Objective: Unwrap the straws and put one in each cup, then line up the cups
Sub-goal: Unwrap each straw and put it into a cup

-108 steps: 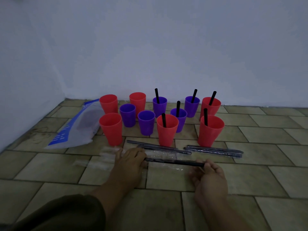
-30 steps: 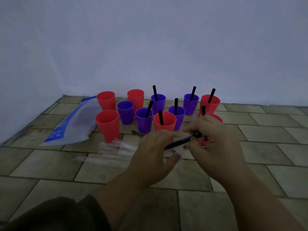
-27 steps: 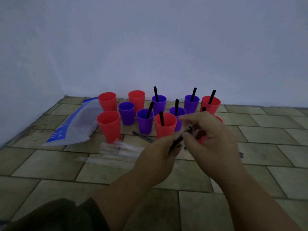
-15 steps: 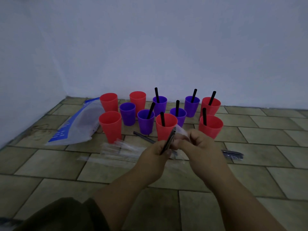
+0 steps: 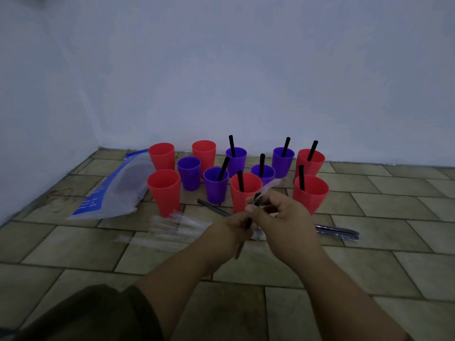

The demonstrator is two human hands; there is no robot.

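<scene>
Left hand [image 5: 231,230] grips the black straw [image 5: 249,221]; right hand [image 5: 283,217] pinches its wrapper [image 5: 270,185].

Forearms reach forward, converge; left hand [image 5: 232,226] grips straw [image 5: 249,221] low, right hand [image 5: 285,217] pinches its top, fingers curled.

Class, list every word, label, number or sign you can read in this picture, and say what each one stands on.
Plastic bag, blue band: white print, too blurred to read.
Cups, straws, clear wrappers: no print visible.
No text can be read anywhere in this picture.
</scene>
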